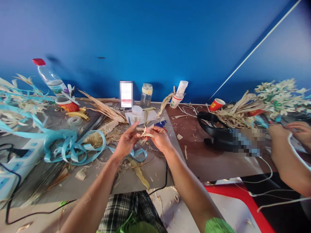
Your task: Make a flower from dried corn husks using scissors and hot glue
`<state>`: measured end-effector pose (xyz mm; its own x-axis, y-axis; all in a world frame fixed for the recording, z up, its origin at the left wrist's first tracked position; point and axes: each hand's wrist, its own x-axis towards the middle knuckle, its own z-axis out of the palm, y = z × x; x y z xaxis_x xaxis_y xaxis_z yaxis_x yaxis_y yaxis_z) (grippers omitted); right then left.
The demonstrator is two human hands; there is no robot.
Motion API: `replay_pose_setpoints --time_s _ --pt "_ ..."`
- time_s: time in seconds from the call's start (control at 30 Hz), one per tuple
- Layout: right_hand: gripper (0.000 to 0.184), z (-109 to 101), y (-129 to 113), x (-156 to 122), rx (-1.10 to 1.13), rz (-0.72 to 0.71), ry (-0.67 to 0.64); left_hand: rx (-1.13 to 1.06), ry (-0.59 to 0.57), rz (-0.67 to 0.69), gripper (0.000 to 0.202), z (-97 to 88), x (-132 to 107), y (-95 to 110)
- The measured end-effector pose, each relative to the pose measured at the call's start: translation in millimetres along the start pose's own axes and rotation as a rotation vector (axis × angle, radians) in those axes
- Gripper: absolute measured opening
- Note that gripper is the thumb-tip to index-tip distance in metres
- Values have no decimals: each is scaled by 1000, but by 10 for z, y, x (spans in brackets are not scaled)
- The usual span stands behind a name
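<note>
A pale strip of dried husk [145,133] is pinched between my two hands above the grey table [155,176]. My left hand [126,140] grips its left end between thumb and fingers. Closed on the right end is my right hand [160,137], and the fingers partly hide the strip. Just behind my right hand lies a small blue tool [160,124], mostly covered. Light blue ribbon [73,147] lies in loops left of my left hand. Dried husks [104,108] spread over the table behind it.
A tilted bottle [51,76], a red cup [66,104] and a power strip [21,161] are at left. A jar [146,95] and a white cup [176,101] stand by the blue wall. At right are a black headset [213,131], husk flowers [279,97] and a co-worker's arms [282,152].
</note>
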<state>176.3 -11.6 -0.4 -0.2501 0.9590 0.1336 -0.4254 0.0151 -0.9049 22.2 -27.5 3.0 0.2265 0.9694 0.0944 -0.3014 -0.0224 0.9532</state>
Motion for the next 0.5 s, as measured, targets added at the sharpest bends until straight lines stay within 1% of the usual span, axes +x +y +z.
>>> replay_pose_setpoints --time_s 0.17,0.3,0.37,0.5 --pt "11 18 -11 -3 25 8 -10 27 -19 -25 72 -59 13 -47" --pt "13 -5 9 -5 -51 -18 12 58 -35 -46 71 -82 26 -85" --pt "14 -23 27 -3 -91 -26 33 91 -38 -24 68 -85 23 -90" --pt "13 -45 61 2 -126 -43 48 172 -2 36 64 -89 9 -72"
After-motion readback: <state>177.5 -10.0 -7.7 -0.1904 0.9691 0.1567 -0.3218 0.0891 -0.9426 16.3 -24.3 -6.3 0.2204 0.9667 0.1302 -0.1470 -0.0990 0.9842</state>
